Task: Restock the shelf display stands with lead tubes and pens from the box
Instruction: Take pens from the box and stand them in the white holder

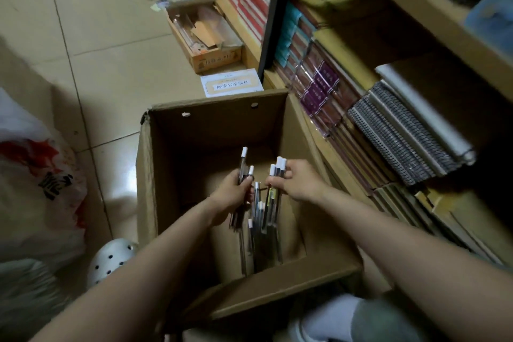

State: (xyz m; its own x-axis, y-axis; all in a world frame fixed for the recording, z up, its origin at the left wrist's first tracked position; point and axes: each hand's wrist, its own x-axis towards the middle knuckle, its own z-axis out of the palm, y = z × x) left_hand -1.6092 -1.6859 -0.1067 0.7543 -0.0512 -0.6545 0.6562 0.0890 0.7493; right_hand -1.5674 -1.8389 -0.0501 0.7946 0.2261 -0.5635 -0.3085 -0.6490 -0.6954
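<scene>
An open cardboard box [213,125] stands on the floor below me, with both my arms reaching into it. My left hand [233,191] grips a small bunch of dark pens with white caps [244,159], their caps pointing up and away. My right hand [298,179] grips another bunch of white-capped pens [279,165]. Between and below the hands, several more loose pens [259,233] lean upright inside the box. No display stand is in view.
Wooden shelves [358,183] packed with notebooks and spiral pads run along the right, close to the box. A white plastic bag with red print [36,183] lies at the left. A smaller open carton [205,36] and a white packet [231,82] sit on the tiled floor beyond.
</scene>
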